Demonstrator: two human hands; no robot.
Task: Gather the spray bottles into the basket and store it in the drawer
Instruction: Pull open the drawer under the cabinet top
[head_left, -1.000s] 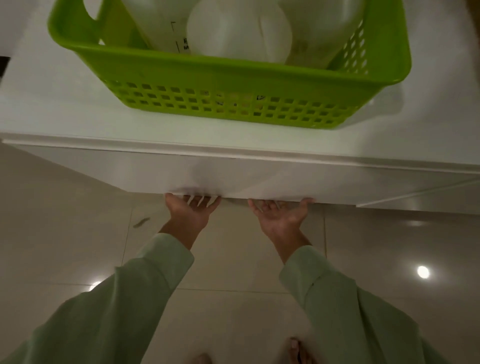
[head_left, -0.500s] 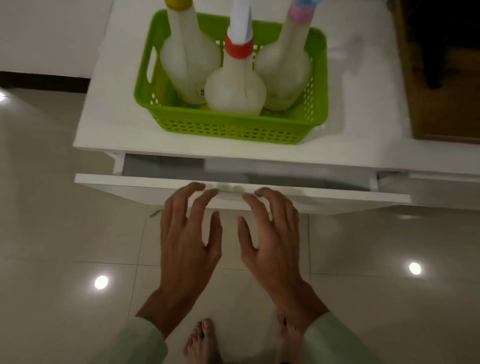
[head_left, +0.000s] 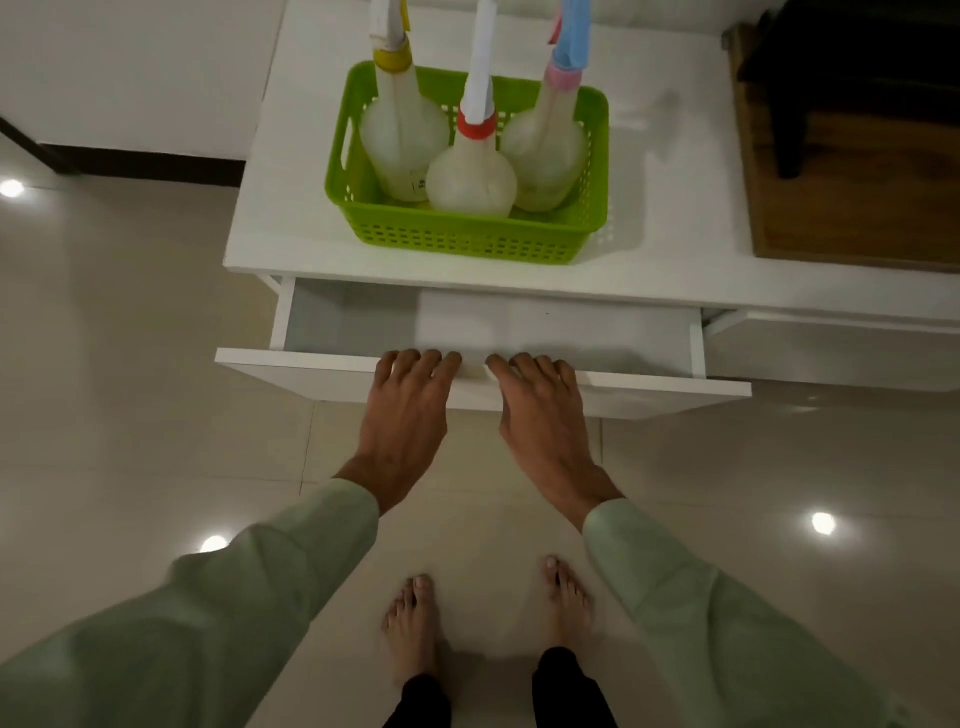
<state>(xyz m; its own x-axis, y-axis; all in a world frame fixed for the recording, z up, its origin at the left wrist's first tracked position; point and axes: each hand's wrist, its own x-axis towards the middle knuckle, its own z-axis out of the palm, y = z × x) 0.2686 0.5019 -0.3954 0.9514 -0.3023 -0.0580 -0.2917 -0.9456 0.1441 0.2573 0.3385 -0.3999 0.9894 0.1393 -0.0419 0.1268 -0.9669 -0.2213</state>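
A green perforated basket (head_left: 467, 241) stands on the white cabinet top (head_left: 291, 218). Three translucent spray bottles stand upright in it: one with a yellow collar (head_left: 402, 140), one with a red collar (head_left: 471, 176) and one with a pink collar and blue head (head_left: 545, 150). Below, the white drawer (head_left: 649, 389) is pulled partly out, its inside bare. My left hand (head_left: 408, 410) and my right hand (head_left: 540, 415) lie side by side, palms down, with the fingers curled over the top edge of the drawer front.
A dark wooden surface (head_left: 852, 156) with a black object on it adjoins the cabinet on the right. A second closed drawer front (head_left: 831, 353) sits to the right. My bare feet (head_left: 415, 623) stand on glossy beige floor tiles.
The drawer has slid further out toward me. Both hands went from gripping under its bottom edge to hooking over its top edge, and the view has pulled back.
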